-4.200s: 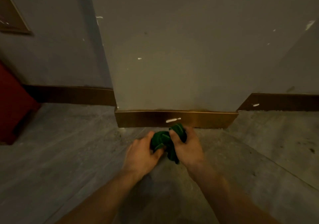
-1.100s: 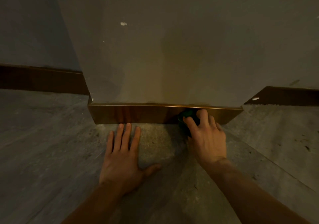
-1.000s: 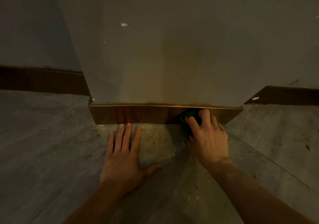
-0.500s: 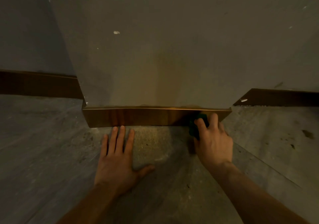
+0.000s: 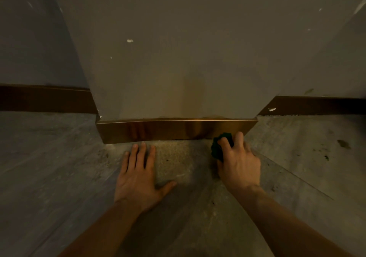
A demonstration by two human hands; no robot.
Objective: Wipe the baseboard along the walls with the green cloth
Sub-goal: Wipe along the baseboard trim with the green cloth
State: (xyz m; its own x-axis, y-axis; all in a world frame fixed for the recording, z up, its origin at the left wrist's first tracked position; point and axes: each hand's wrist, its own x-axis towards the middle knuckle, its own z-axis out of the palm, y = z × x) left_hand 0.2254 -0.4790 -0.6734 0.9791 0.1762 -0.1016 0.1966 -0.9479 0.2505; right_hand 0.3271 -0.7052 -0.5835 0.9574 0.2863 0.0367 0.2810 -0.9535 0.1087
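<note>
Wall (image 5: 198,49) of a projecting pier fills the upper field, grey-beige, flecked with small white marks. Floor (image 5: 59,177) of mottled grey stone spreads below it, speckled with dark spots on the right side. Baseboard (image 5: 158,131), a glossy brown strip, runs along the foot of the pier; darker lengths of the same trim recede along the walls at far left and far right.

Both bare forearms enter from the lower edge and converge toward the pier. The left forearm rises from the lower left, ending in the left hand (image 5: 138,179), which lies palm-down and flat on the floor, fingers extended and slightly spread, thumb splayed out to the right. Its fingertips stop just short of the baseboard, whose polished face mirrors them faintly.

The right forearm angles in from the lower right. The right hand (image 5: 239,165) is arched at the knuckles and closed around the green cloth (image 5: 217,148), fingers curled over the top of the bunched fabric. The cloth is pressed against the lower face of the baseboard near its right-hand corner, where the strip meets the floor; only a dark green fold shows at the left of the fingers.
</note>
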